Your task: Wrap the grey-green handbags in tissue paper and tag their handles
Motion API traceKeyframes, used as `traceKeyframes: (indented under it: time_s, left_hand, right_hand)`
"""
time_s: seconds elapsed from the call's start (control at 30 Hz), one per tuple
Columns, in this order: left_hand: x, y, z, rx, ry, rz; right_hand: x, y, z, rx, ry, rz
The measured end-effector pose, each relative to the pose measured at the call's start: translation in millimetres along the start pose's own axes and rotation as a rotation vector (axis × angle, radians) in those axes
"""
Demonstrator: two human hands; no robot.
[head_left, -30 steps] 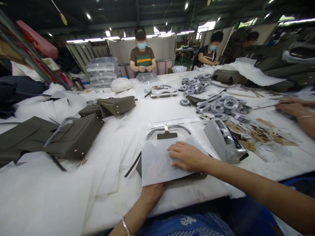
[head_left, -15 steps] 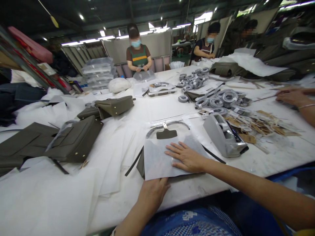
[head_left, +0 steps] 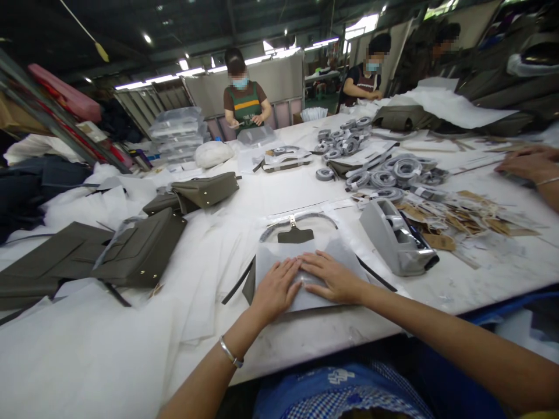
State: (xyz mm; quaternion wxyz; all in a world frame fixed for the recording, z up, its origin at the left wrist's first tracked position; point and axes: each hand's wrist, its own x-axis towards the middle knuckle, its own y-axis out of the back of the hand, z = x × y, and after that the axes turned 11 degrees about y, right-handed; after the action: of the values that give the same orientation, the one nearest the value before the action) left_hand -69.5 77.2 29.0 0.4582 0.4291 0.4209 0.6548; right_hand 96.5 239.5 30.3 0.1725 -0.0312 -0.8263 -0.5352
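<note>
A dark olive handbag [head_left: 296, 234] lies flat on the table before me, its arched handle pointing away. A sheet of white tissue paper [head_left: 345, 262] covers most of its body. My left hand [head_left: 277, 288] rests flat on the sheet, fingers stretched forward. Beside it, my right hand [head_left: 329, 278] also presses flat on the paper, with its fingertips close to those of the left. Neither hand grasps anything. Dark straps stick out from under the sheet on both sides.
A grey tape dispenser [head_left: 395, 238] stands right of the bag, near a pile of tags [head_left: 471, 218] and rolled grey straps [head_left: 384, 174]. More olive handbags [head_left: 140, 247] and loose paper sheets [head_left: 100, 343] lie to the left. Co-workers [head_left: 247, 105] work across the table; another person's hands [head_left: 530, 163] are at right.
My left hand has come up from under the near edge of the paper and now lies flat on top. My right hand has stayed nearly in place.
</note>
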Motion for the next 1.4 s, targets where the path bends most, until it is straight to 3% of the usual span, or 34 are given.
traceKeyframes:
  time_s: [0.17, 0.47, 0.7, 0.83, 0.93, 1.03, 1.1, 1.23, 1.4]
  left_hand:
    - [-7.2, -3.4, -2.7, -0.023, 0.009, -0.005]
    - [-8.2, -3.2, -0.2, -0.06, 0.036, 0.014]
    - [-9.7, -4.7, 1.3, -0.083, 0.042, 0.043]
    - [-9.9, -0.7, 4.3, -0.075, 0.021, 0.017]
    - [-9.8, 5.1, 4.1, 0.005, -0.008, -0.064]
    - [-6.9, 11.9, -1.1, 0.119, -0.041, -0.145]
    - [-3.9, 14.8, -6.3, 0.149, -0.079, -0.175]
    - [-2.4, 13.5, -14.0, 0.153, -0.118, -0.19]
    - [-11.3, 14.4, -17.0, 0.096, -0.081, -0.194]
  right_hand:
    - [-7.2, -0.9, 0.3, 0.045, 0.029, 0.18]
    - [-2.1, 5.8, -3.3, 0.015, 0.063, 0.154]
    - [-8.3, -1.4, -1.5, 0.009, 0.21, 0.175]
    - [-12.4, -4.7, -0.6, 0.025, 0.095, 0.243]
    - [-9.1, -0.5, 0.0, 0.0, -0.031, 0.084]
    - [-1.2, 5.7, 0.8, 0.004, -0.042, -0.142]
    - [3.8, 7.3, 0.3, -0.011, -0.063, -0.212]
    - [6.7, 2.6, -5.8, -0.08, -0.131, -0.21]
    - [-4.5, -4.9, -15.2, -0.119, -0.083, -0.138]
